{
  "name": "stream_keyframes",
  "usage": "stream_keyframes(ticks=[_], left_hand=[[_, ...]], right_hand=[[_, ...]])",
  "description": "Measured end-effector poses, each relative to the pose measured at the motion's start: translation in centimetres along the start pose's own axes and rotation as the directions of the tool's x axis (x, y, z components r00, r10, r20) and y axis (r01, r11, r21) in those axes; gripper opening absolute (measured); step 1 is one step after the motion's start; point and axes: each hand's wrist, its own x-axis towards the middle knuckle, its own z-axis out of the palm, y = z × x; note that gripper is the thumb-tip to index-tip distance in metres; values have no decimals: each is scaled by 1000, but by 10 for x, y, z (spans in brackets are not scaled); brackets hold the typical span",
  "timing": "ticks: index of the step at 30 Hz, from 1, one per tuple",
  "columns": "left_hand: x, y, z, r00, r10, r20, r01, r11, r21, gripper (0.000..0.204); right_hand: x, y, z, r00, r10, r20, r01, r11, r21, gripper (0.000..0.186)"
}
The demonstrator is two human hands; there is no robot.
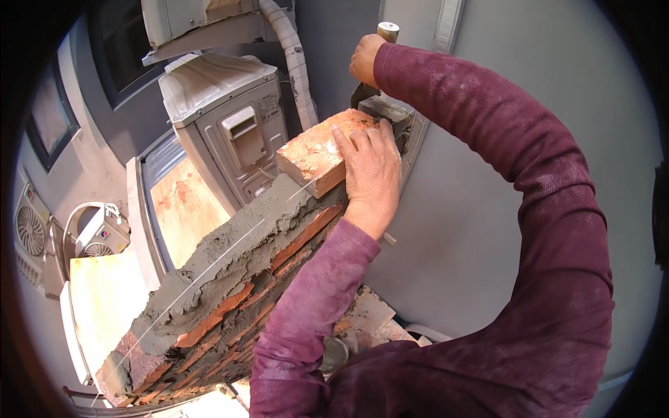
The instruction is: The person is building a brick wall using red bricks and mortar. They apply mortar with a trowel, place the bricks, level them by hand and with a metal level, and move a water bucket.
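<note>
Pressing left hand [371, 167] flat on brick [317, 150], right hand [365, 60] grip closed around trowel handle [385, 31]

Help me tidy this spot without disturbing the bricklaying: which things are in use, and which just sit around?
In use:
left hand pressing the red clay brick
right hand gripping the wooden-handled trowel
grey wet mortar bed
taut white guide string
red brick wall

Just around:
beige outdoor air-conditioner unit
white ribbed hose
small fan unit
</note>
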Motion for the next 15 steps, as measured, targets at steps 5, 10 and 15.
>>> stream_keyframes(ticks=[5, 10, 15], left_hand=[[-5, -11, 4, 1000, 10, -9, -9, 992, 123, 52], [-3, -1, 13, 1000, -17, -15, 19, 989, 150, 48], [-10, 7, -5, 998, -43, -55, 43, 999, 11, 52]], right_hand=[[-5, -28, -81, 978, -109, 176, 92, 991, 100, 27], [26, -15, -96, 870, -461, 174, 408, 872, 270, 21], [-19, 4, -132, 836, -545, -62, 479, 671, 566, 17]])
